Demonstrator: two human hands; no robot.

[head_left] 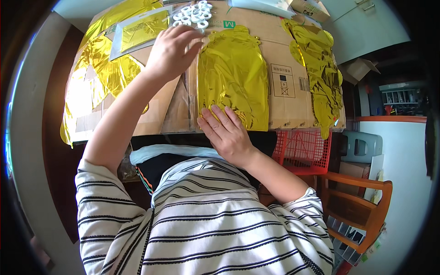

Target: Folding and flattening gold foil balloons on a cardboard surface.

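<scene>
A flat gold foil balloon (233, 73), narrower at its far end, lies on the cardboard table cover in front of me. My right hand (229, 137) rests on its near edge with straight fingers spread flat over the foil. My left hand (176, 49) is raised beside the balloon's far left corner, close to a pile of small white ring-shaped rolls (195, 14). Its thumb and fingers are apart and loosely bent, with nothing visible between them. Part of the pile's near side is hidden behind that hand.
Left lies a clear packet (143, 31) with gold foil inside, over more crumpled gold foil (107, 59). Another gold foil piece (318, 68) hangs past the table's right edge. An open carton (310, 9) stands far right. Below the table are a red basket (303, 149) and a wooden chair (357, 192).
</scene>
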